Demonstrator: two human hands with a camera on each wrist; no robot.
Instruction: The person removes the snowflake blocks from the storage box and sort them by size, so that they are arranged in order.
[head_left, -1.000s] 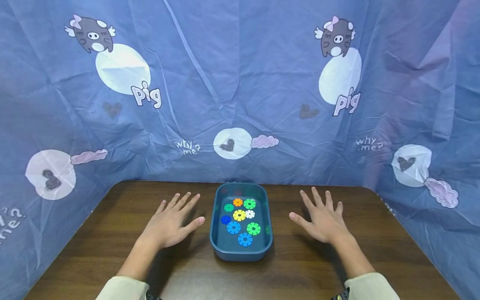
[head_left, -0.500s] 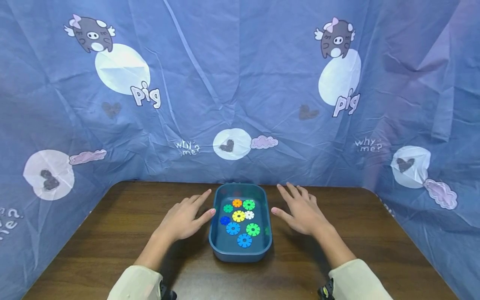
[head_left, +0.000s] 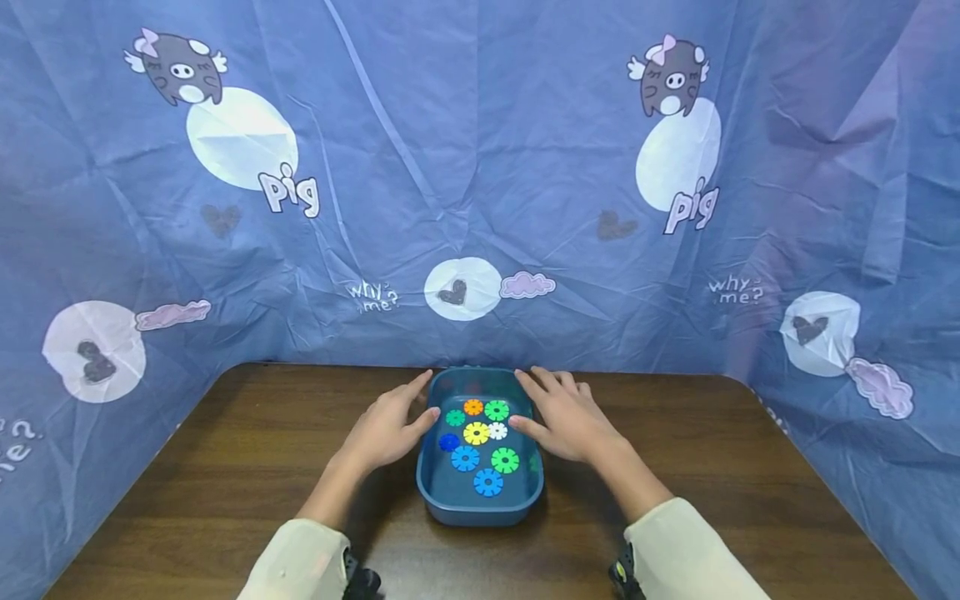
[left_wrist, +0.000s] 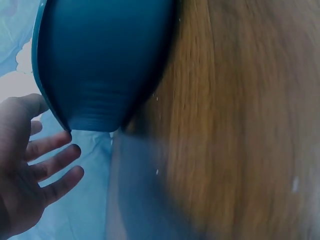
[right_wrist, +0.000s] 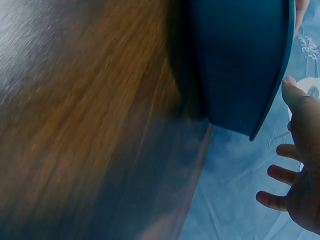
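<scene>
Blue-green and deep-sided, the tray (head_left: 481,515) sits near the middle of the worktop (head_left: 225,483), between the person's hands. From here I make out toothed discs (head_left: 488,492) on its floor: orange, greens, blues, yellow and white, the yellow partly over the white's edge or just beside it. The left hand (head_left: 385,430) is at the tray's left rim, its grip spread, fingers apart; the right hand (head_left: 572,421) matches it opposite, grip also spread. Whether either thumb touches the rim, I can't tell. The wrist views hide the discs behind the walls, the worktop is smeared there, and both pale sleeves (head_left: 296,562) are cut off below.
</scene>
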